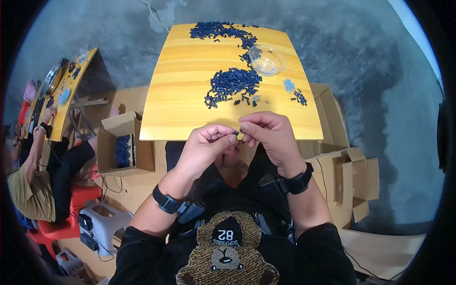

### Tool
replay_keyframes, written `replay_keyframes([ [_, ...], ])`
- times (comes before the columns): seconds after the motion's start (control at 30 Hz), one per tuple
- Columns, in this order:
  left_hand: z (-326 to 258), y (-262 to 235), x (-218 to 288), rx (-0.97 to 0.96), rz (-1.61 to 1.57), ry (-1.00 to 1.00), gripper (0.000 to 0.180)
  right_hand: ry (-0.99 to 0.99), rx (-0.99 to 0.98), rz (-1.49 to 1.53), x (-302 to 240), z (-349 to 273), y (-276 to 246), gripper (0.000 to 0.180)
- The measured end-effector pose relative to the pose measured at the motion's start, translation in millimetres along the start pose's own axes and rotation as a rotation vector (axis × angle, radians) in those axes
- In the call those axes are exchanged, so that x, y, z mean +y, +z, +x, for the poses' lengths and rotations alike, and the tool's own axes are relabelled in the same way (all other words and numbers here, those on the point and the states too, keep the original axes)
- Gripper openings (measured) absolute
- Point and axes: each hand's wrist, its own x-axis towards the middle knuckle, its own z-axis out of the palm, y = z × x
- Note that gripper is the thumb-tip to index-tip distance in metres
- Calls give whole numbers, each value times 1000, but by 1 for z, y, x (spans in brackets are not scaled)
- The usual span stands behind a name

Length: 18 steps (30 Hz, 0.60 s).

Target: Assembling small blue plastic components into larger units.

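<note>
My left hand [209, 142] pinches a small dark blue plastic piece [236, 133] between thumb and forefinger, just over the table's near edge. Close beside it, my right hand [270, 135] has its thumb and forefinger pressed together; what they hold, if anything, is too small to name. On the yellow wooden table [180, 90], a heap of short dark blue tubular pieces [235, 81] lies beyond my hands. Small light blue parts [289, 85] form a little pile at the right, next to a few more dark pieces [300, 97].
A clear plastic bowl [267, 61] stands right of the heap, with another dark pile [209, 30] at the far edge. At left, a cardboard box [126, 147] holds dark pieces. Open cartons [354, 180] are at right. Another person [31, 190] sits at a second table [71, 95].
</note>
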Motion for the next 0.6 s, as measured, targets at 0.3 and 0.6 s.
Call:
replay_keyframes([
  [0.3, -19, 14, 6, -25, 33, 56, 14, -59, -40, -84, -6, -24, 1, 13],
  [0.6, -26, 19, 8, -26, 59, 102, 15, -143, -33, -132, -8, -31, 1, 13],
])
